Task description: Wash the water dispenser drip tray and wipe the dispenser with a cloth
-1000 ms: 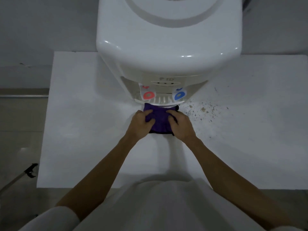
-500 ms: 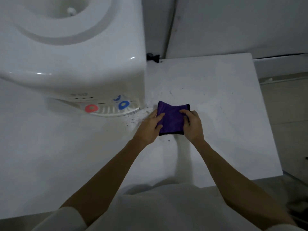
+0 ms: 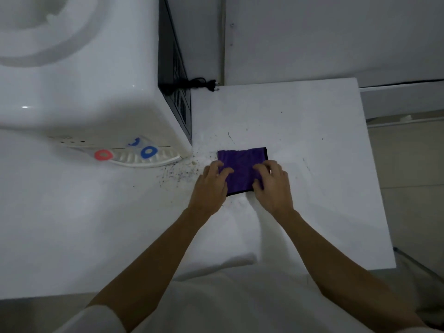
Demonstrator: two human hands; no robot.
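A folded purple cloth [image 3: 242,164] lies flat on the white table [image 3: 312,188], to the right of the white water dispenser [image 3: 84,80]. My left hand [image 3: 211,186] presses on the cloth's left edge and my right hand [image 3: 271,186] on its right side, fingers spread over the fabric. The dispenser's white drip tray [image 3: 144,161] sits under the red tap [image 3: 103,155] and the blue tap [image 3: 149,152], left of the cloth.
Dark crumbs and specks [image 3: 177,174] are scattered on the table between the drip tray and the cloth. A black power cord with plug [image 3: 201,84] lies behind the dispenser by its dark back panel [image 3: 177,92]. The table's right edge runs near a tiled floor.
Both hands slid the cloth from in front of the drip tray to the right, past the crumbs. My view turned right, showing the dispenser's dark back panel and cord.
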